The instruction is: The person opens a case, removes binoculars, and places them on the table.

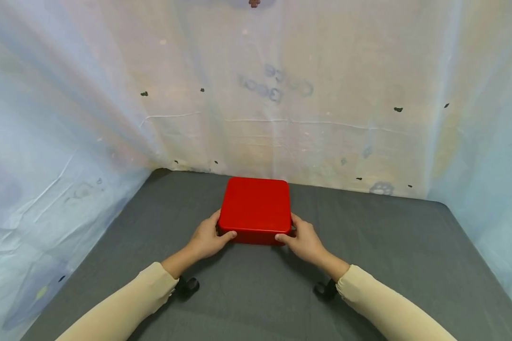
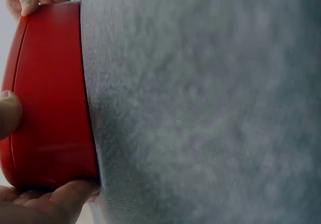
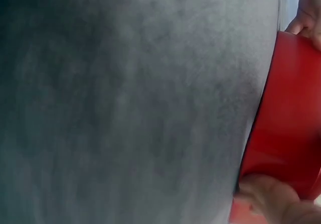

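A red box (image 1: 256, 206) with rounded corners and a smooth flat top sits on the dark grey table. Its left side is gripped by my left hand (image 1: 206, 237), the thumb on the front face and the fingers along the side. My right hand (image 1: 305, 241) holds the opposite side in the same way. From the left wrist, a seam runs along the red box (image 2: 55, 93) near its top, like a lid line. Close up in the right wrist view, fingers of the right hand (image 3: 276, 201) lie low against the box. The box's far side is hidden.
The grey table (image 1: 256, 293) extends around the box on all sides. Behind it hangs a pale printed curtain (image 1: 303, 118), which also runs along the left and right. Black wrist devices (image 1: 187, 288) sit under both cream sleeves (image 1: 128, 303).
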Available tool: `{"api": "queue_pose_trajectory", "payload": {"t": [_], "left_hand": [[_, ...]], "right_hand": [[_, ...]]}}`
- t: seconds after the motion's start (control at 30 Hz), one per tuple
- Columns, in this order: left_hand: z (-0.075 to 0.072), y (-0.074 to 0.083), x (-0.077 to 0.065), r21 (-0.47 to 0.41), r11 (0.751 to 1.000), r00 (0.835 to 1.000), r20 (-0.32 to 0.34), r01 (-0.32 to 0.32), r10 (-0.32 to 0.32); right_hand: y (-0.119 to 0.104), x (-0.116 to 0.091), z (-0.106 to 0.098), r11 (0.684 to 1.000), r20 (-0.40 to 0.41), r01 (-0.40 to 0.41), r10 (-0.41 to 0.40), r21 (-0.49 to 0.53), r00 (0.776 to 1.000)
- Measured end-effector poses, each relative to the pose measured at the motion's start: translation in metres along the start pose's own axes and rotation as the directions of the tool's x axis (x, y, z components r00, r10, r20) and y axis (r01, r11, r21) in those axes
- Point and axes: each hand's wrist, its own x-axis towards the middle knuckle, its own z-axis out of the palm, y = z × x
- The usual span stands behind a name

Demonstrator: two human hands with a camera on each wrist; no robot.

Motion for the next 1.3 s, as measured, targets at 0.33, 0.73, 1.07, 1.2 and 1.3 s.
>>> {"api": "queue_pose_trajectory", "payload": {"t": [0.33,0.73,1.07,1.2,1.3], "left_hand": [[0.0,0.003,0.004,-0.091,0.993,0.996,-0.022,0.08,-0.083],[0.006,-0.006,0.002,-0.213,0.973,0.995,0.001,0.093,-0.095],[-0.003,-0.006,0.0,-0.256,0.944,0.978,0.085,0.208,-0.193],[-0.013,-0.001,0.013,-0.245,0.942,0.973,0.066,0.231,-0.221],[-0.019,0.0,0.031,-0.271,0.93,0.969,0.061,0.248,-0.24]], "right_hand": [[-0.003,0.002,0.002,0.999,-0.082,-0.03,0.028,-0.034,0.996],[0.0,0.0,-0.004,0.991,-0.07,-0.12,0.124,0.064,0.99],[-0.006,-0.005,-0.011,0.98,0.006,-0.197,0.197,-0.007,0.98],[-0.009,0.006,-0.023,0.972,0.016,-0.235,0.235,0.014,0.972],[-0.009,0.019,-0.029,0.976,-0.007,-0.219,0.219,0.01,0.976]]}}
